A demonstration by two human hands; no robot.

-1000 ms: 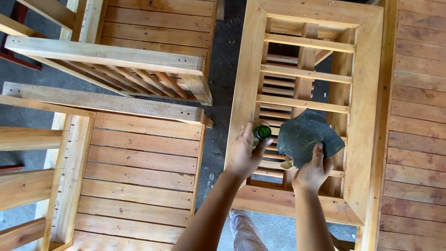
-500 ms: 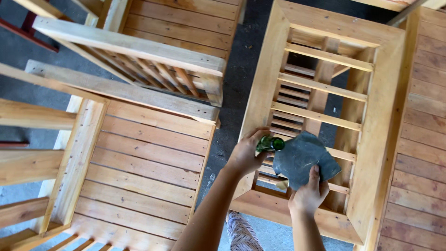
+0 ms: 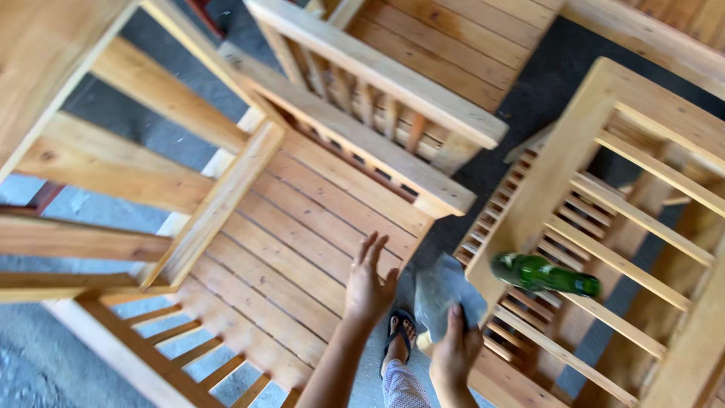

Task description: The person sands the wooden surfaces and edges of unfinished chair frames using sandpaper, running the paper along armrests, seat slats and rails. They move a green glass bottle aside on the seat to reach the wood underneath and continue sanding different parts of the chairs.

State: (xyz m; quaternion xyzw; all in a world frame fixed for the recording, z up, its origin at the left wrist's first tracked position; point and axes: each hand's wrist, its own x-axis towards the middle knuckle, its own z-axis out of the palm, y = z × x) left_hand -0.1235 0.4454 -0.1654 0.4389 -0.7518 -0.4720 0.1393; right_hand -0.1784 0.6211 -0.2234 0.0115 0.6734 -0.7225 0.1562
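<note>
Green bottle (image 3: 545, 275) flat on slats; grey cloth (image 3: 440, 291).

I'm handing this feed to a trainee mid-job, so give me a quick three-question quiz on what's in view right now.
1. True or false: the left hand grips the green bottle.
2. What does the right hand hold?
A. a grey cloth
B. a hammer
C. a brush
3. What does the green bottle lie on?

Key:
1. False: the hand is open, fingers spread, apart from the bottle.
2. A: the grey cloth.
3. The slatted wooden frame, on its side.
</note>
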